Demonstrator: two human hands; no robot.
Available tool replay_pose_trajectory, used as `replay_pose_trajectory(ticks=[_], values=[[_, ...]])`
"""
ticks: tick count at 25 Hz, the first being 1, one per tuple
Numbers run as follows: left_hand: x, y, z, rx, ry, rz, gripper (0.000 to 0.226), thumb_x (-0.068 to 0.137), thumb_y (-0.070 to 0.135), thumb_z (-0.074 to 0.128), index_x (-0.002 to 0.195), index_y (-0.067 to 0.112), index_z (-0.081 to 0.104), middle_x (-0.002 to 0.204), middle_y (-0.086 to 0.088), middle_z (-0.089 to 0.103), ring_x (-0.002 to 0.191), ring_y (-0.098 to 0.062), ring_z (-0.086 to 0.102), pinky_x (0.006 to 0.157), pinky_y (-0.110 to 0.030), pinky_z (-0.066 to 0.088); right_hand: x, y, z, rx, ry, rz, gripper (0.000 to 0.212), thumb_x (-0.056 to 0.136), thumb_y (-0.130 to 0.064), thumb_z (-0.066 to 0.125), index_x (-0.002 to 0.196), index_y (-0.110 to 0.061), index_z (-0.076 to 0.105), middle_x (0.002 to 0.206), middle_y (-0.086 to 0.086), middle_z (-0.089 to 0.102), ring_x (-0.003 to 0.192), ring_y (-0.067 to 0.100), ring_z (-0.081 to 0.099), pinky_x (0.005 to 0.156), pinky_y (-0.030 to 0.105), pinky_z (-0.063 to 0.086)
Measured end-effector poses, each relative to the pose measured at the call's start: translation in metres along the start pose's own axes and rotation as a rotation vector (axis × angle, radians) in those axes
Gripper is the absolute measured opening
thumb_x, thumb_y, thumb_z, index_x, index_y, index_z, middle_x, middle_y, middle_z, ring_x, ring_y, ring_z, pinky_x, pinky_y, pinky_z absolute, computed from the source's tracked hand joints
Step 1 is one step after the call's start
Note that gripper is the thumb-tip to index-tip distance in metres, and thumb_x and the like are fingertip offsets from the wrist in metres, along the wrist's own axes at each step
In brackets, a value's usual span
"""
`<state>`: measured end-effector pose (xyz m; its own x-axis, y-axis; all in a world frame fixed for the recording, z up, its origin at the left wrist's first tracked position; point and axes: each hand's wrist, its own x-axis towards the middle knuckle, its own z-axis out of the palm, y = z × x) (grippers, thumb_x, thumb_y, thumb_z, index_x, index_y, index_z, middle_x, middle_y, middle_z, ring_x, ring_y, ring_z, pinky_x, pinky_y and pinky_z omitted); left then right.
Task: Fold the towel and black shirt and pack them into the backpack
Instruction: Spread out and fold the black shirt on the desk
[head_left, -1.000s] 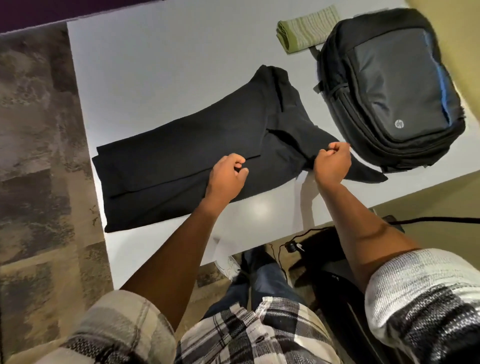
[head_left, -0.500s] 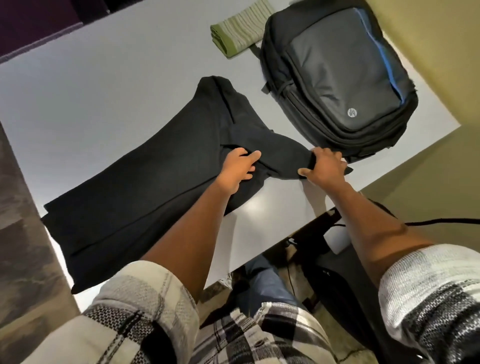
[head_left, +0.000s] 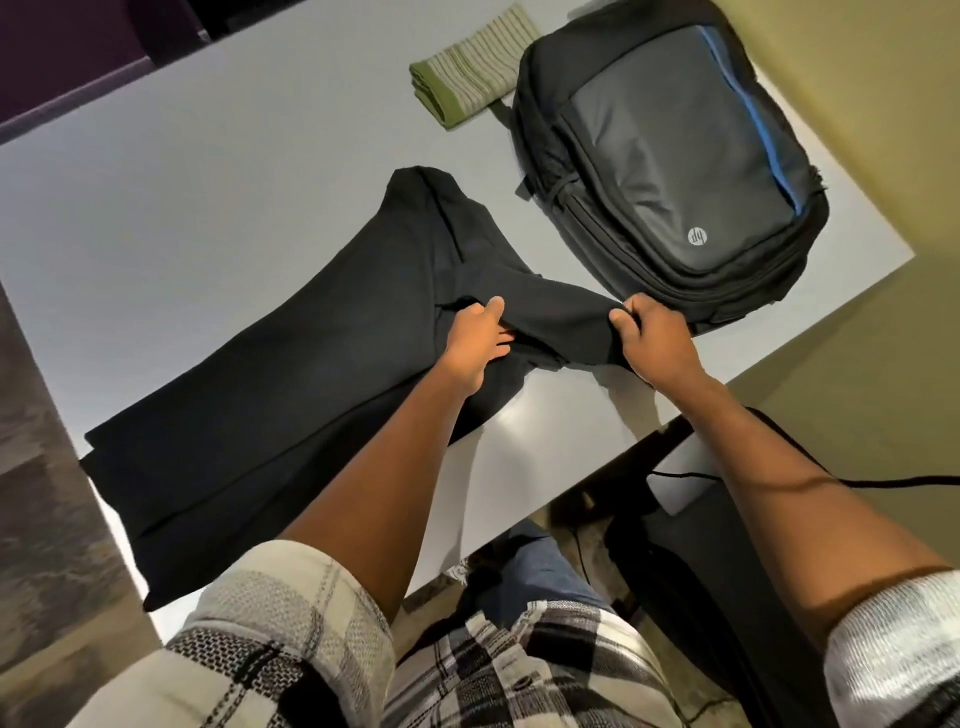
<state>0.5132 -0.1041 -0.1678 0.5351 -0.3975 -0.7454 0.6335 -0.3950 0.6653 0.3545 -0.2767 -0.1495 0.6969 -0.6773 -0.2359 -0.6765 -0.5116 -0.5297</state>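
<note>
- task status: the towel (head_left: 470, 67) lies folded into a compact green striped bundle at the 12 o'clock edge of the table (head_left: 208, 182), touching or just beside the top corner of the backpack (head_left: 670, 166). folding of the towel is judged complete; packing is not done.
- the backpack lies flat at 1 o'clock, front panel up. no opening is visible from this view, so it is judged to be zipped or at least not yet spread for loading.
- the black shirt (head_left: 291, 395) is spread from 8 o'clock toward the centre. its long body shows a lengthwise fold line, so a first fold is judged done. the sleeve end near the centre is bunched and raised off the table.
- remaining steps, as judged: lay the sleeve over the body, fold the body crosswise, open the backpack, insert both items.
- left hand (head_left: 475, 343): reaches in from 6 o'clock, forearm extended over the shirt. thumb up against the raised cloth, fingers partly curled and tucked into the fold where the sleeve meets the body. it grips the shirt there.
- right hand (head_left: 654, 338): enters from 4 o'clock, just beside the bottom edge of the backpack. fingers are curled and pinch the end of the sleeve, holding it taut between the two hands.
- both sleeves of the person's plaid shirt are rolled above the elbow.
</note>
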Motion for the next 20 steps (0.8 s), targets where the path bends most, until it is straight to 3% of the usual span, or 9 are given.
replay_pose_trajectory(ticks=[2,4,7,10,12,15,18,20], values=[[-0.009,0.001,-0.001,-0.042,-0.066,-0.02,0.044,0.101,0.045,0.049,0.127,0.01,0.056,0.12,-0.012,0.067,0.106,-0.021,0.068,0.083,-0.032,0.056,-0.001,-0.01,0.002,0.211,-0.024,0.099,0.034,0.102,-0.03,0.052,0.082,-0.003,0.052,0.074,0.009,0.054,0.067,0.02,0.046,0.064,0.032,0.032],[-0.022,0.002,-0.003,0.036,-0.107,-0.036,0.055,0.097,0.057,0.05,0.131,0.014,0.056,0.121,-0.007,0.068,0.111,-0.018,0.065,0.088,-0.035,0.054,-0.006,-0.027,0.005,0.546,-0.091,0.221,0.032,0.1,-0.033,0.054,0.077,-0.009,0.052,0.072,0.006,0.049,0.067,0.015,0.043,0.068,0.032,0.035],[-0.049,-0.001,-0.01,0.197,-0.151,-0.061,0.063,0.089,0.071,0.05,0.125,0.021,0.062,0.111,0.005,0.072,0.115,-0.017,0.058,0.095,-0.037,0.048,-0.022,-0.051,0.012,0.916,-0.272,0.302,0.023,0.097,-0.034,0.057,0.098,-0.011,0.062,0.085,0.009,0.063,0.076,0.016,0.059,0.073,0.035,0.048],[-0.07,-0.016,-0.029,-0.017,-0.338,-0.131,0.06,0.091,0.064,0.056,0.121,0.013,0.069,0.119,-0.006,0.071,0.115,-0.023,0.065,0.097,-0.037,0.051,-0.046,-0.07,0.018,1.036,-0.562,0.257,0.025,0.094,-0.035,0.064,0.104,-0.013,0.058,0.086,0.013,0.057,0.071,0.019,0.054,0.065,0.034,0.046],[-0.079,-0.031,-0.047,-0.17,-0.432,-0.153,0.064,0.091,0.056,0.06,0.134,0.008,0.061,0.133,-0.014,0.064,0.126,-0.028,0.059,0.111,-0.042,0.042,-0.061,-0.077,0.02,1.045,-0.724,0.21,0.035,0.087,-0.036,0.069,0.109,-0.01,0.062,0.104,0.017,0.06,0.089,0.026,0.057,0.075,0.037,0.052],[-0.094,-0.046,-0.075,-0.205,-0.448,-0.186,0.053,0.094,0.038,0.063,0.135,0.003,0.059,0.133,-0.019,0.062,0.128,-0.032,0.057,0.113,-0.044,0.04,-0.072,-0.087,0.025,0.999,-0.945,0.195,0.054,0.086,-0.036,0.067,0.124,0.001,0.057,0.114,0.017,0.064,0.098,0.024,0.067,0.08,0.035,0.059],[-0.111,-0.04,-0.115,0.033,-0.287,-0.153,0.035,0.091,0.028,0.069,0.119,0.007,0.069,0.117,-0.012,0.072,0.108,-0.026,0.068,0.092,-0.033,0.054,-0.071,-0.097,0.031,0.729,-1.036,0.263,0.048,0.094,-0.05,0.053,0.112,-0.007,0.065,0.108,0.013,0.073,0.093,0.025,0.071,0.075,0.035,0.061],[-0.118,-0.033,-0.149,0.205,-0.216,-0.153,0.049,0.08,0.036,0.081,0.121,0.013,0.069,0.114,-0.005,0.074,0.108,-0.023,0.068,0.095,-0.034,0.052,-0.063,-0.098,0.036,0.583,-0.957,0.356,0.046,0.099,-0.053,0.047,0.102,-0.011,0.065,0.1,0.009,0.076,0.084,0.023,0.071,0.073,0.035,0.058]])
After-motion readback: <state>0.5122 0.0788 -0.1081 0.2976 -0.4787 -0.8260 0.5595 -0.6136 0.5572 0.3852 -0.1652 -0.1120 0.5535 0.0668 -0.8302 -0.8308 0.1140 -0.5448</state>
